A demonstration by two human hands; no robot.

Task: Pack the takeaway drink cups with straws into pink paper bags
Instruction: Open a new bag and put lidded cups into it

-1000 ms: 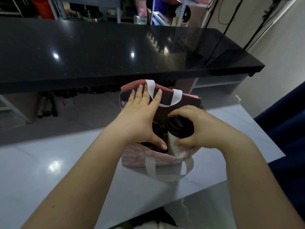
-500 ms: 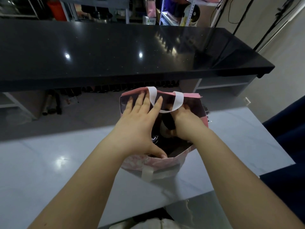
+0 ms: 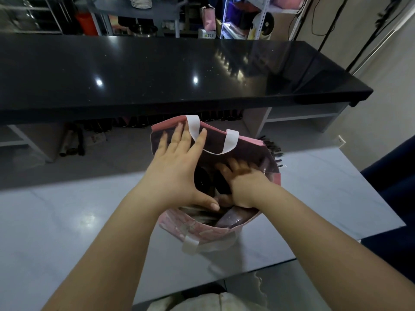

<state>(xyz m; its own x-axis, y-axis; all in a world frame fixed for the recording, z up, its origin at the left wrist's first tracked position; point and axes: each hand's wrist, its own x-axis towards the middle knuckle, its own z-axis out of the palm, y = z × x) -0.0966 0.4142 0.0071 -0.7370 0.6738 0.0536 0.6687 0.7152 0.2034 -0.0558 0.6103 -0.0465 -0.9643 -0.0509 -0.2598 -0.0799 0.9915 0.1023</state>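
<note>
A pink paper bag (image 3: 203,230) with white handles stands open on the white table (image 3: 67,221). My left hand (image 3: 177,167) spans its mouth, straight fingers pressed on the far inner wall and the thumb on the near rim. Two black cup lids (image 3: 202,182) show inside, side by side. My right hand (image 3: 242,182) is down in the bag over the right cup, its fingers spread and blurred; the cup's body is hidden. Several black straws (image 3: 275,149) lie behind the bag's right side.
A long black counter (image 3: 157,75) runs across just beyond the table, with shelving behind it. A dark blue seat (image 3: 395,176) stands at the table's right edge. The table's near edge lies close below my arms.
My right hand has lowered the white cup with the black lid down into the bag and its fingers have spread. My left hand still holds the bag's mouth open.
</note>
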